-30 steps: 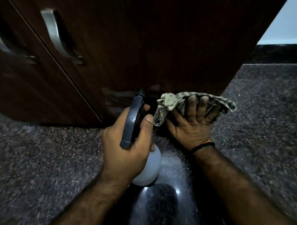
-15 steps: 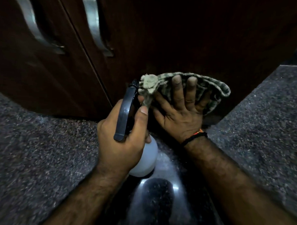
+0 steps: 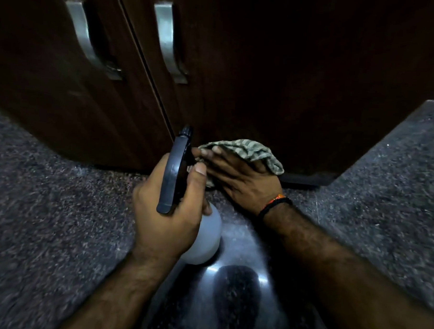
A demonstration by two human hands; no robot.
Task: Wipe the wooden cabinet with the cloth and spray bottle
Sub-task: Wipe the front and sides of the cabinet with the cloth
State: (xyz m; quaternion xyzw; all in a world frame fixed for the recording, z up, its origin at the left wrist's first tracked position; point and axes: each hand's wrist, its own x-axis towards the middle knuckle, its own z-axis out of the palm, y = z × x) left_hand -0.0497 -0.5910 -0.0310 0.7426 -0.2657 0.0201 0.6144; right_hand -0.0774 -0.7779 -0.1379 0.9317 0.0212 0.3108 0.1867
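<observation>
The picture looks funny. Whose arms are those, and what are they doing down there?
A person wears a camera on their head, so you see what they see: their own two arms reaching out. They are low down by the floor, facing a dark wooden cabinet with two silver handles. The left hand holds a spray bottle. The right hand presses a cloth flat against the bottom of the cabinet door to wipe it clean.
</observation>
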